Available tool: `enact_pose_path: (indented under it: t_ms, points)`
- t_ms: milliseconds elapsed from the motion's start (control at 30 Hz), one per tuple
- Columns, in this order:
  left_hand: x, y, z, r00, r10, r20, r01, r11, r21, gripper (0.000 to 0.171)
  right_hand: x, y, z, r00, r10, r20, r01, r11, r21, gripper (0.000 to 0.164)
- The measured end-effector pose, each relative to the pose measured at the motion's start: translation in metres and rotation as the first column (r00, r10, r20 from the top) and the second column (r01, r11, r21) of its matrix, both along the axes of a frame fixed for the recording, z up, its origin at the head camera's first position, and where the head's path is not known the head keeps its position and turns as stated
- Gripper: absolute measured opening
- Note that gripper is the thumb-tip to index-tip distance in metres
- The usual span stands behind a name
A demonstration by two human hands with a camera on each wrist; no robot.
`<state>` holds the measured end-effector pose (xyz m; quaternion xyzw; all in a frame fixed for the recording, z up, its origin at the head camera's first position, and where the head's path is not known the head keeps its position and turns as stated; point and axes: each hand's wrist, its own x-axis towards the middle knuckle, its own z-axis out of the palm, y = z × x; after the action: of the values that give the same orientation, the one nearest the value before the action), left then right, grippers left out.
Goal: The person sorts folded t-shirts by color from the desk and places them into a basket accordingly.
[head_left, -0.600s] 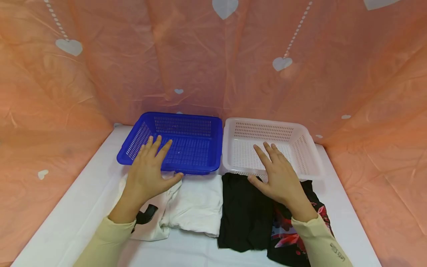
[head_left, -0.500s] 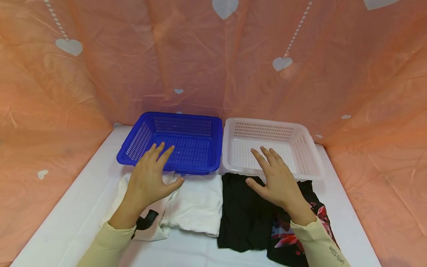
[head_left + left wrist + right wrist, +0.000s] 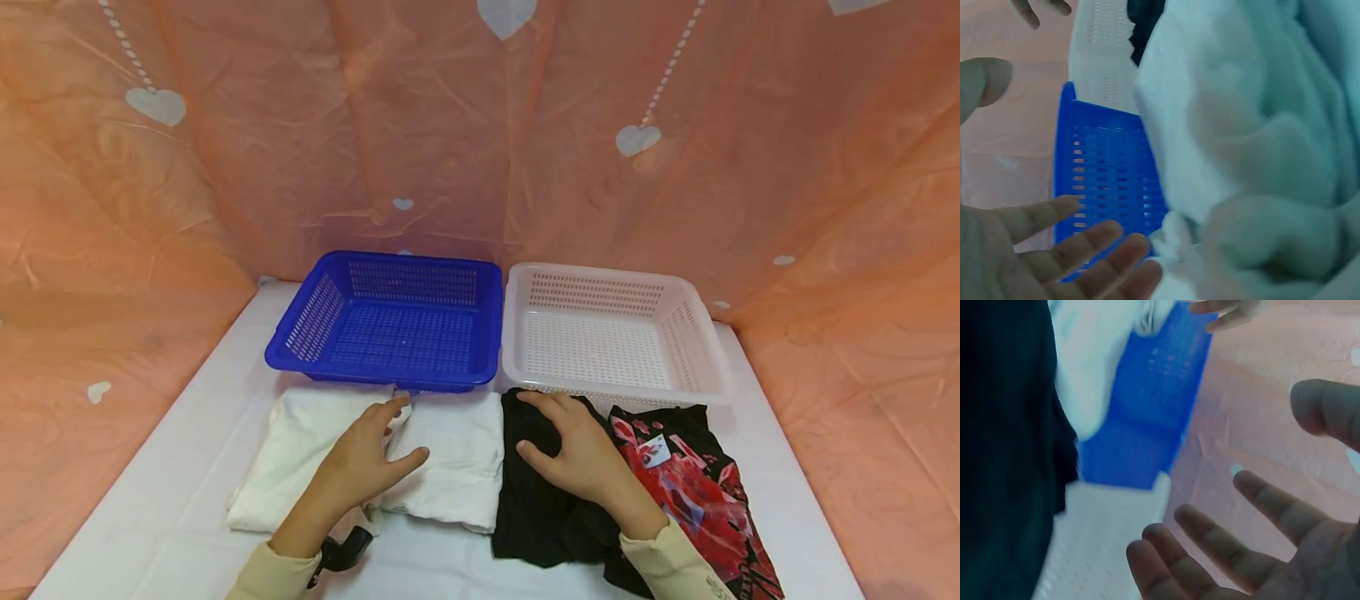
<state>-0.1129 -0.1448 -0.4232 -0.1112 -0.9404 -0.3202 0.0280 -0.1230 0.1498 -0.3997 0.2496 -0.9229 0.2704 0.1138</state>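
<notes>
In the head view my left hand (image 3: 360, 471) hovers between two folded white garments, a cream-white one (image 3: 288, 446) at far left and a whiter one (image 3: 457, 462) beside it. Its thumb is spread from relaxed fingers (image 3: 1094, 247), and the left wrist view shows nothing in its grasp. My right hand (image 3: 581, 458) is over a folded black garment (image 3: 528, 517), thumb apart and palm bare in the right wrist view. Right of that lies a black garment with a red floral print (image 3: 697, 500), partly covered by my right forearm.
Behind the garments stand a blue plastic basket (image 3: 491, 329) on the left and a white plastic basket (image 3: 701, 333) on the right, nearly touching. A white cloth (image 3: 180, 467) covers the table. An orange sheet with hearts (image 3: 420, 125) encloses the back and sides.
Both hands have drawn back toward me and inward, from over the near parts of the baskets to over the garments. More of the floral garment and the cream-white garment now shows.
</notes>
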Motion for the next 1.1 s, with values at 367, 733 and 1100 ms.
enact_pose_path:
  t_ms: [367, 733, 1100]
  points:
    - [0.004, 0.002, -0.023, 0.985, 0.078, 0.152, -0.068, 0.996, -0.065, 0.073, 0.005, -0.028, -0.039, 0.948, 0.062, 0.311, -0.019, 0.99, -0.139, 0.051]
    - [0.007, 0.015, -0.031, 0.99, 0.106, 0.098, -0.084, 0.974, -0.208, 0.078, 0.004, -0.043, -0.058, 0.943, 0.036, 0.332, -0.006, 0.996, -0.093, 0.055]
    - [0.008, 0.022, -0.042, 0.989, 0.146, 0.001, -0.144, 0.976, -0.163, 0.081, 0.004, -0.05, -0.06, 0.932, 0.022, 0.361, -0.001, 0.998, -0.059, 0.061]
